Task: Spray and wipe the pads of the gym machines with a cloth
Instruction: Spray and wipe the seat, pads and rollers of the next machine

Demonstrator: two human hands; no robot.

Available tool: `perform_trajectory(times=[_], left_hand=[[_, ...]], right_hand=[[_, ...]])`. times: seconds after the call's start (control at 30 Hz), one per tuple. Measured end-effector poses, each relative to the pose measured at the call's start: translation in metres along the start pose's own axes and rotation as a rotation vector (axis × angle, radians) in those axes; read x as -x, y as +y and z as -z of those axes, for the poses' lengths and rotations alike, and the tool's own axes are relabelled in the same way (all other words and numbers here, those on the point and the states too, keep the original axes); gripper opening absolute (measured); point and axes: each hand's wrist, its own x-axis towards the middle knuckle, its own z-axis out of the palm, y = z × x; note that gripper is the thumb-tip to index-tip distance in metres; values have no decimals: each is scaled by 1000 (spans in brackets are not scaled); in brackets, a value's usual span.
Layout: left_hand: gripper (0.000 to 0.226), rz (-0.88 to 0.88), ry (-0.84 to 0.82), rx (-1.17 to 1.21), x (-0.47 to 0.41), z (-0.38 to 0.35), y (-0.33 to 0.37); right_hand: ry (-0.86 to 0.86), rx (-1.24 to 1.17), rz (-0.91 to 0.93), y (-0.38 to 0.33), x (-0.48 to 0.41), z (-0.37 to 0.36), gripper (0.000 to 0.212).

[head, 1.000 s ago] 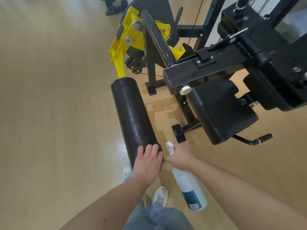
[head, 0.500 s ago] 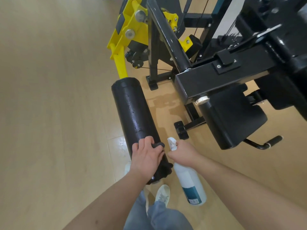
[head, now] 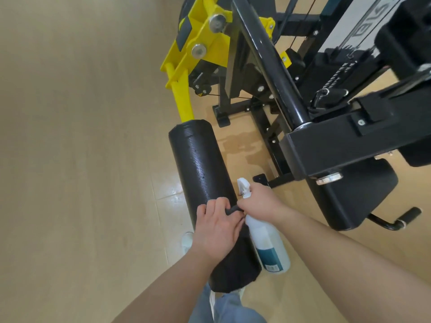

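- Wooden floor [head: 81, 159] fills the left side, with wet patches shining near the machine.
- Yellow arm [head: 184, 99] runs down into the far end of the black roller pad [head: 200, 164]; its top is cut off by the picture edge.
- White shoe [head: 186, 238] is mostly hidden behind the forearm.
- Left hand [head: 217, 231] lies on the near part of the roller pad, fingers curled around a dark cloth [head: 232, 209]. The cloth is hard to tell from the pad.
- Right hand [head: 258, 201], just beside the left, grips the neck of a white spray bottle [head: 268, 243]; its trigger is hidden.
- Black frame [head: 349, 141] covers the top of the seat pad [head: 349, 199].
- Black handle [head: 408, 215] sticks out at the near right of the seat pad.
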Motion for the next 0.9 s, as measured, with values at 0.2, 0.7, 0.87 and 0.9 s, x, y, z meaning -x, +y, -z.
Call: perform_trajectory(times=[0.2, 0.7, 0.87, 0.9], left_hand=[[19, -20, 41, 4, -37, 3, -22], [31, 122, 7, -90, -209, 24, -131], [41, 382, -76, -87, -246, 25, -142], [41, 395, -73, -90, -245, 25, -139]], right_hand=[[-13, -49, -45, -11, -25, 13, 30], [-40, -23, -121, -39, -57, 19, 11], [-43, -8, -91, -31, -50, 14, 20], [-45, 5, -91, -28, -47, 13, 20]])
